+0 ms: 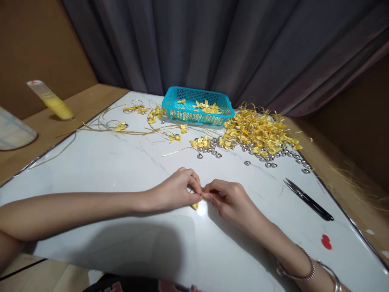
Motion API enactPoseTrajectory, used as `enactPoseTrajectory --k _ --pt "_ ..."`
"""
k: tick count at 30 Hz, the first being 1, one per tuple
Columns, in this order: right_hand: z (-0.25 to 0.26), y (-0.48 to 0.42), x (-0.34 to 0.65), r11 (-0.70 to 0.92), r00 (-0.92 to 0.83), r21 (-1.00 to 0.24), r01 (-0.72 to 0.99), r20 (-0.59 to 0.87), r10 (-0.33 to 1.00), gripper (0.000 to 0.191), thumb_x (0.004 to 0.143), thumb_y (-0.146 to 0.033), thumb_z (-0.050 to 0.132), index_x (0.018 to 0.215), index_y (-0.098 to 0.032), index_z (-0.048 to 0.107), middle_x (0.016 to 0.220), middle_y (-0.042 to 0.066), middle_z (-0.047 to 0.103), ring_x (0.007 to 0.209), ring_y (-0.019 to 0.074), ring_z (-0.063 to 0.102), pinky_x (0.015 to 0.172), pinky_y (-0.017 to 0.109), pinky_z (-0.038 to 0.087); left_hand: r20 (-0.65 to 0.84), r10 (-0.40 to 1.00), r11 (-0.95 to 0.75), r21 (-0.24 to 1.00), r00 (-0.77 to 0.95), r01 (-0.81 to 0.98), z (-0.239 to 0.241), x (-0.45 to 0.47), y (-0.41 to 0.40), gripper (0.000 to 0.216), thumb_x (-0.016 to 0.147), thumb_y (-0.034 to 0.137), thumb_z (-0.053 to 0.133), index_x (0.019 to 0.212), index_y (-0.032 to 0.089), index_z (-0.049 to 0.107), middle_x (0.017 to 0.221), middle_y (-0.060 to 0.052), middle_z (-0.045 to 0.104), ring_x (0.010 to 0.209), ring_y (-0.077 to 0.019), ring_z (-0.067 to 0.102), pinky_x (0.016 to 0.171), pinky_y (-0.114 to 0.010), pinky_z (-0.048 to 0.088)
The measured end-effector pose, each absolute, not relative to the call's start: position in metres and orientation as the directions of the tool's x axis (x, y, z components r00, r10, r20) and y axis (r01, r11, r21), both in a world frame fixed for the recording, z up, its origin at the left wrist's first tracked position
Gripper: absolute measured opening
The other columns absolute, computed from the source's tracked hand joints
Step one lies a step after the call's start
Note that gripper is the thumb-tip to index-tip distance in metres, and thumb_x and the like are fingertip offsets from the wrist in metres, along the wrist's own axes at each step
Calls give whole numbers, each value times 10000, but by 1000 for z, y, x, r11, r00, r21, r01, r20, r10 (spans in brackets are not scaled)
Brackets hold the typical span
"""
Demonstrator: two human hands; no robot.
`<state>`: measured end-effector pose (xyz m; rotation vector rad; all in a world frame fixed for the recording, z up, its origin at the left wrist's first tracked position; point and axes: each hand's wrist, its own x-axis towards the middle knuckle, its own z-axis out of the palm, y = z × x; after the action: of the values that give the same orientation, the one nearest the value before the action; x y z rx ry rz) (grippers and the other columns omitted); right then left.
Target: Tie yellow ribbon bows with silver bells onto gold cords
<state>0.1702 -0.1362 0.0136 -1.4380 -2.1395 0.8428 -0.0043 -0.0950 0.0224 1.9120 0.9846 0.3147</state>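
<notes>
Just in front of me, over the white table, my left hand [178,190] and my right hand [229,198] meet fingertip to fingertip. A small yellow ribbon bow [194,206] pokes out below the left thumb, partly covered by the fingers that pinch it. The right thumb and forefinger are pinched together right beside it. What lies between the right fingertips is too small and covered to name. Beyond the hands are loose silver beads [212,151] and a group of yellow bows [200,142].
A blue-green plastic basket [197,117] holds several yellow bows. Right of it is a heap of yellow bows with gold cords [258,129]. Black thread snips [310,200] and a red piece [326,242] lie at right. Gold cords [136,132] stretch leftward, near a yellow-wound spool [56,103].
</notes>
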Motion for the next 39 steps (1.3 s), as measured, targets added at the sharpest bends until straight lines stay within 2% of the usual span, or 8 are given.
enactPoseTrajectory --k 6,12,18,26,39 --pt "17 -135 172 210 -370 -739 640 -57 927 172 839 -142 481 721 -149 606 519 -14 545 456 95 467 487 215 360 -169 738 -238 840 653 487 18 -7 -94 98 712 161 573 679 182 663 920 -37 590 988 -197 497 854 -302 401" --pt "17 -134 179 163 -395 -772 615 -122 910 184 837 -114 448 768 -152 615 542 -13 569 478 104 516 510 222 390 -189 730 -229 838 657 495 19 -8 -94 110 717 158 573 682 184 673 929 -26 589 985 -182 495 870 -289 391" --pt "22 -137 176 220 -404 -725 653 -87 911 145 816 -122 488 799 -148 629 590 8 604 520 117 537 522 225 388 -186 723 -229 844 666 485 18 -8 -93 110 725 180 578 671 184 674 931 -30 590 988 -184 497 863 -285 391" --pt "20 -141 169 338 -404 -607 719 30 914 183 809 -67 419 726 -137 566 646 45 587 532 118 483 499 224 335 -185 719 -228 848 670 478 18 -8 -92 112 714 152 574 667 186 670 925 -25 592 985 -186 496 860 -285 391" --pt "18 -143 170 356 -414 -609 709 49 909 191 817 -78 399 702 -152 532 642 34 559 536 111 450 507 229 322 -230 695 -214 838 681 502 22 -8 -90 165 701 157 528 624 198 668 898 -17 610 977 -188 506 889 -292 371"
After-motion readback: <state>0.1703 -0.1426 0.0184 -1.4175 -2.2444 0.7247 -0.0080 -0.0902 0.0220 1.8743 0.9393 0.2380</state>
